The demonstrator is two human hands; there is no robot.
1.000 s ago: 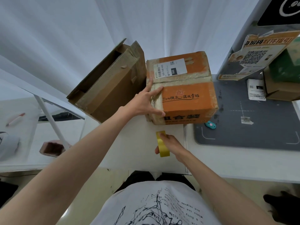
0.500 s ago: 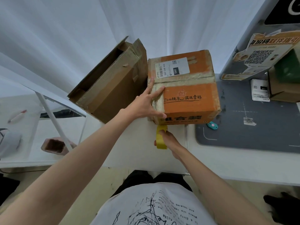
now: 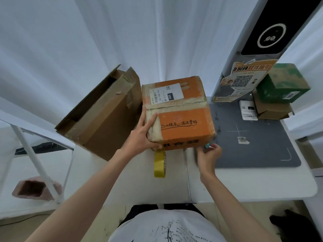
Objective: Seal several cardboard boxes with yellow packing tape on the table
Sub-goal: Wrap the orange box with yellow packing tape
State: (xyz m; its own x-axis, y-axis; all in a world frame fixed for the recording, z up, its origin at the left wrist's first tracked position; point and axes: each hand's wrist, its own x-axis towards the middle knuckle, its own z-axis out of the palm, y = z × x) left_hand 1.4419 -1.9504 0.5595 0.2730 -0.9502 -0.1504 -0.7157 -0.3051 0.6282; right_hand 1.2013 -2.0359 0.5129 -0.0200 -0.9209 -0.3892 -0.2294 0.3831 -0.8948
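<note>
left hand [image 3: 139, 137] on orange box [image 3: 180, 116], tape roll [image 3: 160, 163]

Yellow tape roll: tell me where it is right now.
In the head view the yellow tape roll stands on edge on the white table, just in front of the orange box, below the left hand and left of the right hand.

Pretty bright, soft even light — looks diffused through the white curtain [image 3: 122, 41], so shadows stay faint. Heavy fisheye bend at the edges, corners stretch and smear a bit. Centre's sharp enough — no real glare.
</note>
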